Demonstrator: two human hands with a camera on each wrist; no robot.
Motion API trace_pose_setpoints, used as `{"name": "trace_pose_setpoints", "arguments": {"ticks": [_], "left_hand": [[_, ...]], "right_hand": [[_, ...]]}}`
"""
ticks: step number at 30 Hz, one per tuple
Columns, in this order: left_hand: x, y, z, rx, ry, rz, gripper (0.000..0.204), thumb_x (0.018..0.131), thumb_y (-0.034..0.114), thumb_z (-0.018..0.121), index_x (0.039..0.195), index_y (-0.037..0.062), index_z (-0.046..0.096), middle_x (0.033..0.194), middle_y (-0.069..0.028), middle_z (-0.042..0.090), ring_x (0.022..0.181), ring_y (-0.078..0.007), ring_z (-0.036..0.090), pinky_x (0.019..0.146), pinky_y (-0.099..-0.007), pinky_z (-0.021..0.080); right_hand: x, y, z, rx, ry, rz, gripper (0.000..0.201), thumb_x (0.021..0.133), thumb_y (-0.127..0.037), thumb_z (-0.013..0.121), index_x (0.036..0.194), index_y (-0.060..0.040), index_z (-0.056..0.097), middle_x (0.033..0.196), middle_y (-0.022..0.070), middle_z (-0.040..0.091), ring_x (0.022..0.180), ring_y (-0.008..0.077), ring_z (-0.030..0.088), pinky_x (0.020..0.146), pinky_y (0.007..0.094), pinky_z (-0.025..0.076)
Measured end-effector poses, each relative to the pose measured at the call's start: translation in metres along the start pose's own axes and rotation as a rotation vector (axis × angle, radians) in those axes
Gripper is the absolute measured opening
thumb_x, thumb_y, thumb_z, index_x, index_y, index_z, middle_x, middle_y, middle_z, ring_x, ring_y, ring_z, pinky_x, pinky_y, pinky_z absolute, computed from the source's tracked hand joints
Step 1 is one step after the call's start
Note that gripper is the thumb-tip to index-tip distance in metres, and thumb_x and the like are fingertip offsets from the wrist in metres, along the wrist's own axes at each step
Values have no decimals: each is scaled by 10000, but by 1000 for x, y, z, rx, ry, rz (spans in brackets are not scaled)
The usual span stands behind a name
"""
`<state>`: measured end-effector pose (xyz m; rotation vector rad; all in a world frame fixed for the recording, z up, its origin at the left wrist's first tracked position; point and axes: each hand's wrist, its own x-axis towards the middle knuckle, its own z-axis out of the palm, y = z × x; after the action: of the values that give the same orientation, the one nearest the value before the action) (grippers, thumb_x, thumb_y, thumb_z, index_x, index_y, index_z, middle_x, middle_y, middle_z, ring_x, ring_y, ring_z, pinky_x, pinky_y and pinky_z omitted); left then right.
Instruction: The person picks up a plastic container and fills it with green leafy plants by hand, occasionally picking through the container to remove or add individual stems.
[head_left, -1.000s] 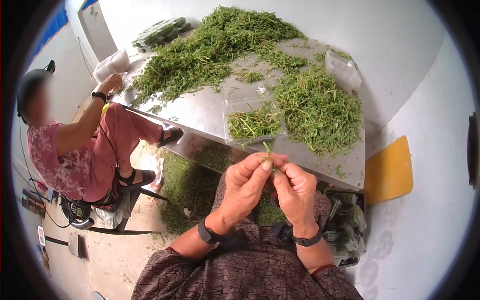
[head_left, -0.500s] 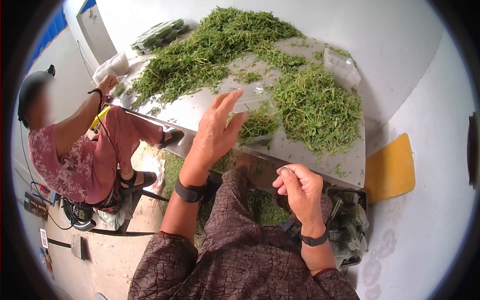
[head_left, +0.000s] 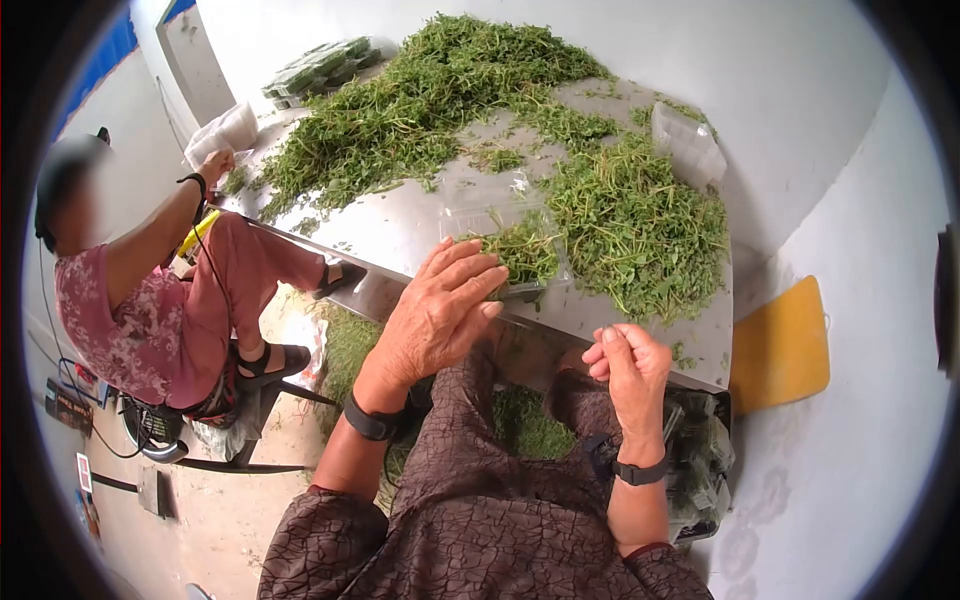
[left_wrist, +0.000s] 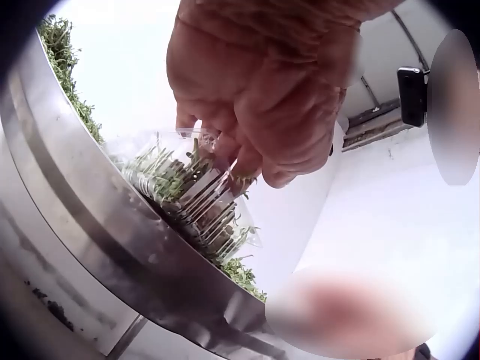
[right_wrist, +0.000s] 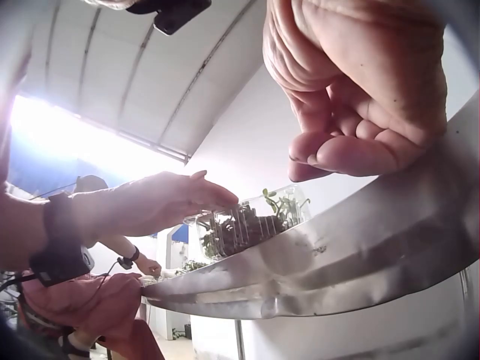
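My left hand (head_left: 435, 315) reaches over the front left side of a clear plastic box (head_left: 563, 262), its fingers nearly straight. Leafy green stems (head_left: 532, 250) fill the box, which stands at the table's near edge with its lid tilted back. In the left wrist view, my fingertips are down at the greens inside the ribbed box (left_wrist: 154, 180). My right hand (head_left: 630, 372) hovers in front of the table edge, right of the box. Its fingers are curled and the thumb lies against the forefinger; the right wrist view shows nothing held in them.
A heap of greens (head_left: 640, 225) lies right of the box, and a larger pile (head_left: 430, 110) spreads behind. Empty clear boxes (head_left: 688, 145) lean at the back right. At left sits another person (head_left: 140, 320). A yellow board (head_left: 785, 345) and a crate of packed boxes (head_left: 700, 455) are at right.
My hands, together on a small green stem a second ago, have parted. The left went up to the box, then lowered onto its greens; the right moved rightward. The stem no longer shows.
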<state>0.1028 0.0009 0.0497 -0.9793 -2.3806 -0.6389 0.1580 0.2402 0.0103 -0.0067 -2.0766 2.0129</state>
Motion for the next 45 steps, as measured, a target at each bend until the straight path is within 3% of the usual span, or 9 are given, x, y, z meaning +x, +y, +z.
{"name": "trace_pose_setpoints", "arguments": {"ticks": [9, 13, 15, 20, 28, 35, 37, 40, 45], "left_hand": [[14, 0, 8, 60, -102, -38, 312, 916, 227, 564, 1142, 27, 642, 1179, -146, 619, 1227, -341, 502, 1127, -503, 293], [15, -2, -4, 13, -85, -16, 328, 939, 264, 531, 1131, 25, 650, 1189, -145, 619, 1228, -343, 504, 1131, -501, 286], [14, 1, -9, -74, 41, -68, 364, 967, 303, 479, 1123, 25, 656, 1224, -146, 606, 1233, -343, 503, 1134, -499, 279], [14, -3, 5, -1, 40, -61, 440, 992, 344, 417, 1203, 11, 613, 1303, -183, 554, 1276, -355, 463, 1143, -489, 258], [20, -7, 12, -22, -173, -156, 488, 1010, 356, 363, 1240, -23, 568, 1310, -208, 540, 1283, -362, 452, 1152, -484, 239], [32, -6, 11, 4, 0, -59, 468, 1010, 339, 359, 1220, -15, 582, 1270, -209, 568, 1308, -364, 423, 1155, -484, 227], [34, -7, 12, 8, -158, -117, 466, 1010, 341, 360, 1222, -11, 581, 1273, -205, 568, 1319, -371, 408, 1157, -486, 221], [35, -8, 13, 13, -210, -131, 474, 1014, 351, 354, 1229, -10, 573, 1290, -200, 557, 1320, -378, 403, 1155, -490, 220], [39, -1, 13, 7, -136, -114, 509, 1019, 387, 335, 1252, -3, 565, 1326, -218, 522, 1336, -381, 380, 1160, -491, 208]], "right_hand": [[3, 6, 4, -78, -31, -16, 204, 945, -139, 565, 924, 45, 651, 695, 52, 657, 542, 67, 545, 516, 219, 450], [3, 6, 3, -116, -40, -21, 196, 942, -132, 568, 935, 44, 653, 695, 49, 657, 542, 65, 547, 518, 224, 456], [2, 7, 3, -119, -45, -18, 190, 939, -126, 572, 930, 45, 656, 692, 51, 659, 546, 69, 557, 517, 226, 460], [2, 8, 5, -132, -37, -22, 185, 936, -120, 577, 921, 45, 659, 688, 53, 661, 549, 71, 566, 519, 223, 464], [0, 10, 3, -125, -38, -7, 185, 932, -114, 577, 918, 52, 658, 689, 61, 662, 556, 78, 580, 527, 226, 470], [2, 8, 5, -140, -36, 31, 191, 930, -111, 568, 917, 58, 655, 688, 67, 660, 559, 95, 589, 545, 240, 480], [1, 9, 4, -142, -35, 33, 195, 931, -113, 565, 916, 60, 654, 687, 68, 659, 560, 98, 591, 547, 241, 480], [1, 10, 3, -132, -34, 35, 198, 933, -115, 562, 918, 60, 654, 688, 71, 660, 564, 102, 597, 546, 243, 481], [1, 8, 4, -148, -41, 54, 185, 931, -103, 566, 920, 59, 655, 689, 74, 660, 567, 106, 603, 546, 243, 483]]}}
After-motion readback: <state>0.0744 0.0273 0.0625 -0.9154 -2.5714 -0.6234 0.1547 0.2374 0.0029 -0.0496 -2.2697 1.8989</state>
